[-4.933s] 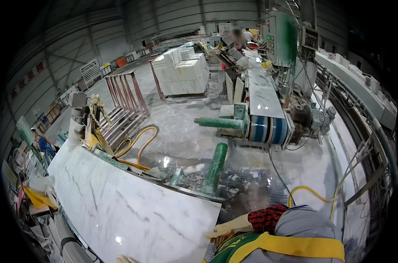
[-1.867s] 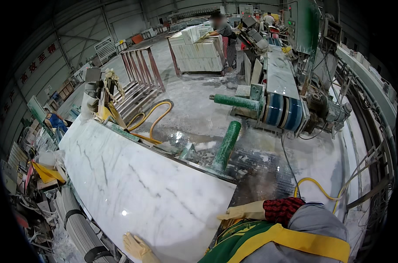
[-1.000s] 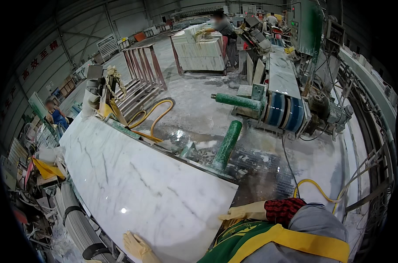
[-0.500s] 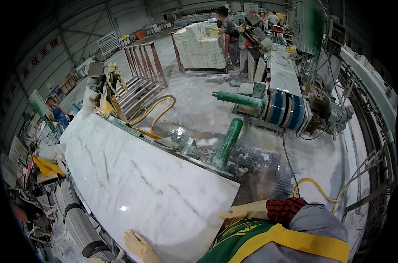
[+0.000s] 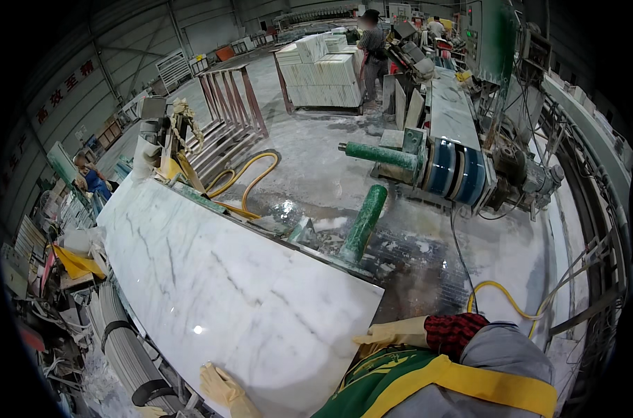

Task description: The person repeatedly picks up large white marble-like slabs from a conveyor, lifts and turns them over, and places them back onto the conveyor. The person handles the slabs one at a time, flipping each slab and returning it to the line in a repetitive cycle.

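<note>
Floor [image 5: 316, 143]: grey, wet in patches.
Tile stack [image 5: 323, 85]: white, standing toward the floor's far edge, with more pieces on top.
Co-worker [image 5: 376, 56]: dark patterned clothing, at the stack's right side.
Rack [image 5: 233, 104]: reddish-brown metal, slatted, toward the floor's left edge.
Hose [image 5: 252, 188]: yellow-orange, looped on the floor near the rack.
Post [image 5: 364, 224]: green, tilted.
Belt [image 5: 442, 167]: blue with pale bands, wrapping the near end of a conveyor.
Motor [image 5: 539, 182]: grey, just beside the belt's right edge.
Cabinet [image 5: 496, 42]: green, above the conveyor's right edge.
Second co-worker [image 5: 95, 182]: blue clothing, far left.
</note>
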`<state>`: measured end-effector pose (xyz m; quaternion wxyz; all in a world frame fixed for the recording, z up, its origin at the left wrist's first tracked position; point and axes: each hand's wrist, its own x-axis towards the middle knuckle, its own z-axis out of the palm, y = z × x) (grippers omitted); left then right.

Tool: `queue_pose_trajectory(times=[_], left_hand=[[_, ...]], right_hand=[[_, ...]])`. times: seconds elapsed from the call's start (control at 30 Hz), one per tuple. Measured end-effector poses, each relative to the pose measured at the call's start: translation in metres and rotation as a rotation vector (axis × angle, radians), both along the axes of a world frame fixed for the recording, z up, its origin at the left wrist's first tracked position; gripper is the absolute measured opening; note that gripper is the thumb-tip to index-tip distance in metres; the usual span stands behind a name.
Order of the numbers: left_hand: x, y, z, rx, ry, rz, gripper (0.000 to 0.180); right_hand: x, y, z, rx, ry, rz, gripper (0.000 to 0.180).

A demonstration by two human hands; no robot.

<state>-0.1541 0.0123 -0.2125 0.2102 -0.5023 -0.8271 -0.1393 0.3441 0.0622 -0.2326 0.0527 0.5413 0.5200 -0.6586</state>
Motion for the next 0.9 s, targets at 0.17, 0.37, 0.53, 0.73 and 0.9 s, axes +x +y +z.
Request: queue_pose_trajectory(times=[0.17,0.37,0.53,0.73,0.9], left_hand=[[0.003,-0.003,0.007,-0.041,-0.041,0.013,0.028],[0.006,-0.006,0.014,-0.055,-0.084,-0.004,0.028],[0.009,-0.007,0.009,-0.009,-0.079,0.019,0.031],[0.016,-0.012,0.021,-0.049,-0.130,0.023,0.031],[0.040,-0.009,0.052,-0.008,-0.240,-0.061,0.037]], right_hand=[[0.001,-0.003,-0.010,0.123,-0.065,0.033,0.100],[-0.002,-0.002,0.017,0.135,-0.135,0.147,0.108],[-0.001,-0.006,0.037,0.097,-0.128,0.154,0.108],[-0.001,-0.013,0.053,0.042,-0.011,0.092,0.106],[0.005,-0.016,0.024,0.092,-0.126,0.087,0.102]])
